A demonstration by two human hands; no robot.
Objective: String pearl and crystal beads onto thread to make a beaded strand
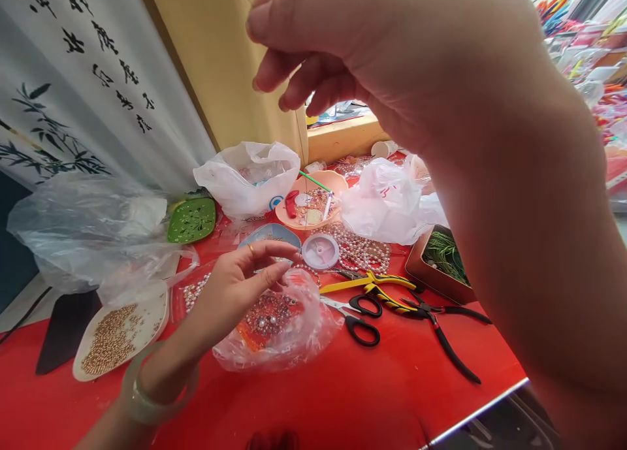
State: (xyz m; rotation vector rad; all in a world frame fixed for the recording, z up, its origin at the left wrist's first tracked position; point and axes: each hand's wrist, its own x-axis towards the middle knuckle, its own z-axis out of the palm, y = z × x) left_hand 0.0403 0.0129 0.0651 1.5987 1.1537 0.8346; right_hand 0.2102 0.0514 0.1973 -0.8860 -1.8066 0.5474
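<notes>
My right hand [392, 51] is raised close to the camera, thumb and fingers pinched on a thin thread [300, 143] that runs down toward the table. My left hand [245, 283], with a ring and a pale green bangle [147, 391] on the wrist, hovers over a clear plastic bag of beaded pieces [279, 326]; its fingertips are pinched together near the thread's lower end, and what they hold is too small to make out. A clear thread spool [320, 251] lies just beyond the fingers.
On the red table [343, 398] lie black scissors [360, 319], yellow-handled pliers [372, 283], black pliers [441, 332], pearl strands [362, 247], a white dish of gold beads [115, 336], a pink bowl [311, 205], a tin box [438, 260], plastic bags [386, 202] and a green dish [192, 219].
</notes>
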